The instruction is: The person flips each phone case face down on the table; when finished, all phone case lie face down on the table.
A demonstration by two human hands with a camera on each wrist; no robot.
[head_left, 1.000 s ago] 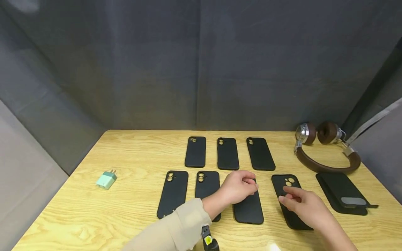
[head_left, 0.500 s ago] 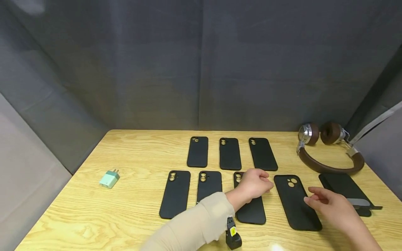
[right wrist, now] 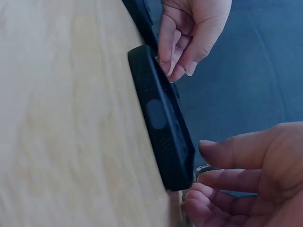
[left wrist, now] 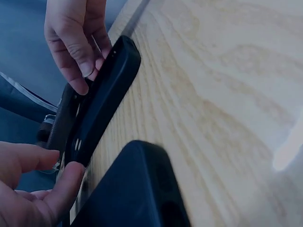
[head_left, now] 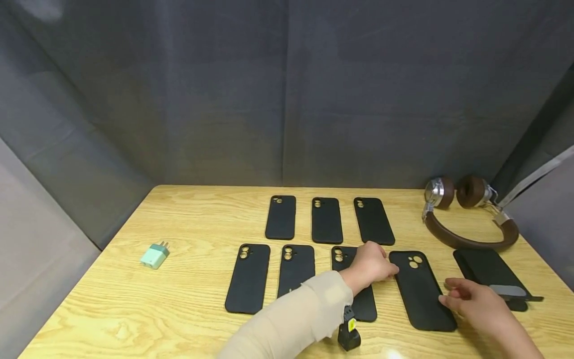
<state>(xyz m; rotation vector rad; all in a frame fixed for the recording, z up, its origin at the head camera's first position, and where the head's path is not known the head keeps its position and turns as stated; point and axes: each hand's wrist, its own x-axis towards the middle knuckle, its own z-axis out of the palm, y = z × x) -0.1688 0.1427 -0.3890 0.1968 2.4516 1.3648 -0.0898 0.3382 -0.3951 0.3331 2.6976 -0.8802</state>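
Note:
A black phone case [head_left: 421,299] lies at the right end of the front row, hollow side up, its camera cutouts at the far end. My left hand [head_left: 369,264] reaches across to the case's left edge, fingertips right at the rim near the cutouts. At the opposite long edge, lower down, is my right hand [head_left: 480,304], thumb and fingers loosely bent beside the rim. In the right wrist view the right thumb stands a little apart from the case [right wrist: 163,123]. Under my left forearm another black case [head_left: 363,299] is partly covered.
Two more black cases [head_left: 248,279] lie left in the front row, one partly behind the sleeve. Several cases [head_left: 327,219] form a back row. A black case-like item with a grey strip [head_left: 489,274] and brown headphones [head_left: 466,242] are at right. A green plug adapter [head_left: 154,256] sits left.
My left hand has moved right, from the neighbouring case to the right-hand case's left edge. My right hand has shifted from over that case to its right edge, moving right and slightly nearer.

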